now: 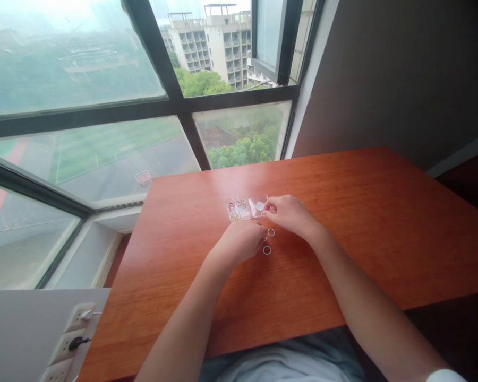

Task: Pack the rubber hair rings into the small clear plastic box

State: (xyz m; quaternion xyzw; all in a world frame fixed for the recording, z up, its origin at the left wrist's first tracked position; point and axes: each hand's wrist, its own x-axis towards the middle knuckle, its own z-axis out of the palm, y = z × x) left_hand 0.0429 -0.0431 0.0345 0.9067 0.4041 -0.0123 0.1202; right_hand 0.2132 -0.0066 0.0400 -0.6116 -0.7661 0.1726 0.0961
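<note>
On the table lies a small clear plastic case with compartments that hold several rings. Its transparent lid lies folded open to the right. My right hand is closed in a pinch over the lid's right edge, with a small gold-coloured ring at its fingertips. My left hand rests just in front of the case, its fingers curled and pointing right; a sliver of a ring shows by the fingertips, but the grip itself is hidden. Two pale rings, one farther and one nearer, lie flat beside my left fingertips.
The reddish-brown wooden table stretches to both sides. Beyond its far edge is a dark-framed window. A grey wall rises at the right. At lower left, power sockets carry plugged-in cables.
</note>
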